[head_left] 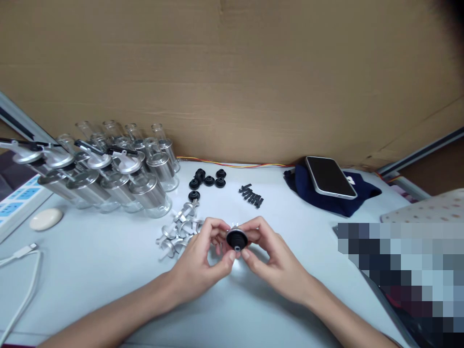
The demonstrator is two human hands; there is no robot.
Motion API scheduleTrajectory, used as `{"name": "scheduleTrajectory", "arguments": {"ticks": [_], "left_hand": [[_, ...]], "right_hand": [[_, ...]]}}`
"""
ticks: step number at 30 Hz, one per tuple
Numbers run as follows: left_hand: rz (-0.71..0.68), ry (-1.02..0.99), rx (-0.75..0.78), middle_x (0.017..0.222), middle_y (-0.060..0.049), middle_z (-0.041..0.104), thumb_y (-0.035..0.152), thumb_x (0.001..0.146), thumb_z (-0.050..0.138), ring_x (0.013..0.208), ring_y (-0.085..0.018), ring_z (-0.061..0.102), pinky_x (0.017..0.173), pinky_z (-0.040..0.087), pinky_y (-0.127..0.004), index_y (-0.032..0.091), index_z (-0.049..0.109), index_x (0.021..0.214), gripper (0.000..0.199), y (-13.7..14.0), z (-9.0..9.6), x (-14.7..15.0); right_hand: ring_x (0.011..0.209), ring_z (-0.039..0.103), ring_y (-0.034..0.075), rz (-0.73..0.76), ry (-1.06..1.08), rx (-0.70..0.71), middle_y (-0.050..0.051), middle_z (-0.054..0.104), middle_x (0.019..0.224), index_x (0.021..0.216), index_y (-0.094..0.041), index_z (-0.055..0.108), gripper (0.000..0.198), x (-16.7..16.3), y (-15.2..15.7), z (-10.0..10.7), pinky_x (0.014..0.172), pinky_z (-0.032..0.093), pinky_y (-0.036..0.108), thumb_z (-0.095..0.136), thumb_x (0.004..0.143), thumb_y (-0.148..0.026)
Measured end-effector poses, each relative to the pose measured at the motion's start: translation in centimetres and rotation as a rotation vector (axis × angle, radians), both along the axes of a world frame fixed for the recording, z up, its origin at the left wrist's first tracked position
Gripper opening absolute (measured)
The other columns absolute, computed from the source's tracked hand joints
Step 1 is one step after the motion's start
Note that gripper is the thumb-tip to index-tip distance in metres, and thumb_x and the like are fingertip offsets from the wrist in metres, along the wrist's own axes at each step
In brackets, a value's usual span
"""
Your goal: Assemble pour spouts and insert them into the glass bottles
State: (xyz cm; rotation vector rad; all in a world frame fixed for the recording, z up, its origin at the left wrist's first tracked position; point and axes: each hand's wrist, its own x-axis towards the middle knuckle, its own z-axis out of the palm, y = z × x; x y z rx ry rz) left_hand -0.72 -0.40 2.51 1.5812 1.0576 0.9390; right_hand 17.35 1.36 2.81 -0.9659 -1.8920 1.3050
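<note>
Between both hands, above the front of the table, is a pourer cap (237, 239), a silver disc with a black ribbed rubber stopper on it, its stem end towards me. My left hand (197, 256) pinches it from the left with thumb and fingers. From the right my right hand (277, 258) grips the same piece, thumb tip near the stem. Silver metal pourer caps (168, 232) lie in a pile just beyond my left hand, which partly hides them. Farther back sit several loose black rubber stoppers (209, 181). To their right is a cluster of small black strips (252, 197).
Glass bottles with metal sleeves (148, 193) stand at the back left, some topped with silver pourers. A power strip (16, 205), white oval object (46, 219) and white cable (34, 275) lie left. A phone (330, 178) rests on dark blue cloth (321, 203). Cardboard (232, 87) walls the back.
</note>
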Motion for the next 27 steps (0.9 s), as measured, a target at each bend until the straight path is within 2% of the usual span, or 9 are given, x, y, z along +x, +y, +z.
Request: {"name": "scheduleTrajectory", "arguments": {"ticks": [6, 11, 14, 17, 19, 24, 27], "left_hand": [[0.011, -0.097, -0.012, 0.098, -0.002, 0.061, 0.024, 0.082, 0.063, 0.085, -0.014, 0.056, 0.079, 0.046, -0.027, 0.023, 0.048, 0.11, 0.032, 0.1, -0.4, -0.1], [0.026, -0.074, 0.066, 0.107, -0.002, 0.058, 0.023, 0.083, 0.064, 0.094, -0.015, 0.056, 0.083, 0.047, -0.027, 0.027, 0.053, 0.111, 0.03, 0.2, -0.9, -0.3], [0.019, -0.066, 0.15, 0.109, -0.002, 0.056, 0.021, 0.083, 0.065, 0.104, -0.016, 0.054, 0.085, 0.048, -0.026, 0.029, 0.055, 0.11, 0.03, 0.3, -0.9, -0.3], [0.021, -0.028, 0.205, 0.111, -0.002, 0.056, 0.019, 0.085, 0.062, 0.104, -0.016, 0.054, 0.086, 0.049, -0.026, 0.03, 0.056, 0.113, 0.031, 0.5, -0.7, -0.3], [0.018, 0.006, 0.231, 0.112, -0.002, 0.056, 0.016, 0.086, 0.06, 0.104, -0.016, 0.054, 0.086, 0.049, -0.026, 0.03, 0.056, 0.116, 0.034, 0.5, -0.7, -0.3], [0.017, 0.005, 0.25, 0.109, -0.003, 0.056, 0.014, 0.084, 0.061, 0.102, -0.016, 0.055, 0.086, 0.05, -0.028, 0.03, 0.058, 0.117, 0.036, 0.6, -1.1, -0.3], [0.025, -0.072, 0.207, 0.107, -0.003, 0.057, 0.017, 0.083, 0.064, 0.1, -0.016, 0.056, 0.086, 0.051, -0.028, 0.03, 0.06, 0.113, 0.032, 0.6, -1.3, -0.3]], "right_hand": [[0.079, 0.061, 0.016, -0.107, 0.049, 0.117, 0.002, 0.064, 0.088, 0.093, -0.024, 0.051, 0.016, 0.2, 0.6, -0.2, 0.068, 0.048, 0.027, 0.062, 0.082, -0.025], [0.074, 0.062, 0.014, -0.19, 0.067, 0.175, 0.001, 0.064, 0.088, 0.091, -0.023, 0.052, 0.021, 0.2, 0.5, -0.4, 0.067, 0.051, 0.027, 0.066, 0.076, -0.017], [0.086, 0.066, 0.018, -0.209, 0.053, 0.219, 0.003, 0.068, 0.094, 0.09, -0.024, 0.053, 0.024, 0.3, 0.4, -0.6, 0.075, 0.052, 0.03, 0.068, 0.074, -0.015], [0.099, 0.067, 0.021, -0.206, 0.062, 0.223, 0.004, 0.072, 0.096, 0.085, -0.023, 0.053, 0.021, 0.4, 0.6, -0.7, 0.084, 0.051, 0.032, 0.071, 0.075, -0.019], [0.097, 0.068, 0.021, -0.218, 0.069, 0.219, 0.004, 0.073, 0.094, 0.081, -0.023, 0.053, 0.021, 0.4, 0.7, -0.6, 0.084, 0.051, 0.03, 0.073, 0.074, -0.021], [0.075, 0.07, 0.018, -0.265, 0.013, 0.229, 0.0, 0.072, 0.076, 0.078, -0.021, 0.058, 0.019, 0.5, 0.8, -0.3, 0.07, 0.053, 0.026, 0.076, 0.071, -0.024], [0.078, 0.071, 0.02, -0.251, -0.004, 0.186, 0.002, 0.073, 0.08, 0.079, -0.021, 0.06, 0.018, 0.6, 0.7, -0.1, 0.071, 0.053, 0.027, 0.075, 0.071, -0.027]]}}
